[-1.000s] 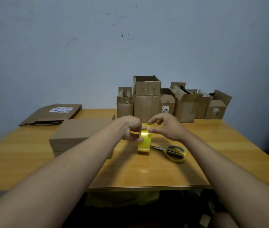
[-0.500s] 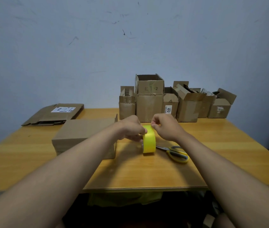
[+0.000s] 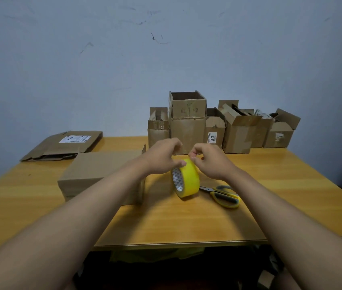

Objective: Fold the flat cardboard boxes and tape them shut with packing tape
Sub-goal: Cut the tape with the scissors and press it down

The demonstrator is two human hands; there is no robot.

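A yellow roll of packing tape (image 3: 188, 178) stands on its edge in mid-table. My left hand (image 3: 162, 156) grips the roll at its upper left, thumb against the top rim. My right hand (image 3: 208, 159) has its fingertips curled onto the top of the roll and picks at the tape surface. A folded, closed cardboard box (image 3: 99, 174) lies just left of the roll, partly behind my left forearm. Yellow-handled scissors (image 3: 221, 194) lie on the table right of the roll.
A flattened box with a white label (image 3: 65, 144) lies at the table's back left. Several assembled open boxes (image 3: 188, 122) stand in a row against the wall at the back right. The table's front edge (image 3: 176, 244) runs below my forearms.
The tape roll has turned upright on its edge, its patterned core now facing left. Both hands stayed on top of it, the right fingertips shifting along the rim.
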